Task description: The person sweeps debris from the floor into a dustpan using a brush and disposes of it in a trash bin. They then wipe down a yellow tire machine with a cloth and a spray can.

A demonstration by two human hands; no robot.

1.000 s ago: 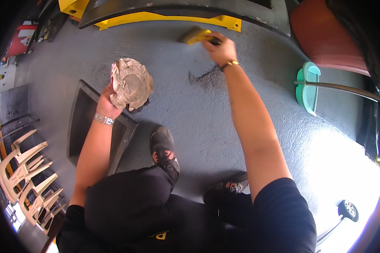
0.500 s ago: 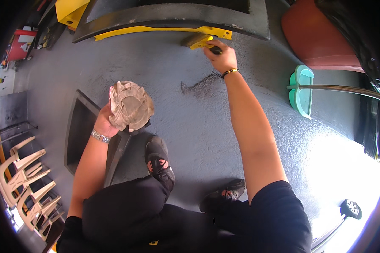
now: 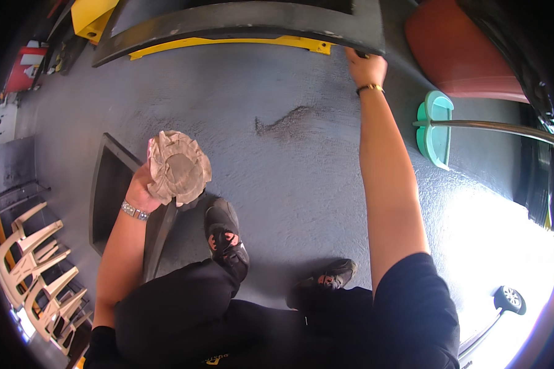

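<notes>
The right hand (image 3: 368, 69) has shifted rightward to the far black frame (image 3: 240, 22), its grip unclear and the yellow brush now hidden, farther from mid-floor dark debris (image 3: 284, 122), while the left hand (image 3: 143, 192) grips crumpled brown paper (image 3: 182, 170).

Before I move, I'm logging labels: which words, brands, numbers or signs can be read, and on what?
Black clothing: small yellow print near the lower edge; I won't copy its wording.
Red object, far left: pale patches, too small and blurred to read.
Brown bundle in the left hand: no legible text.
</notes>
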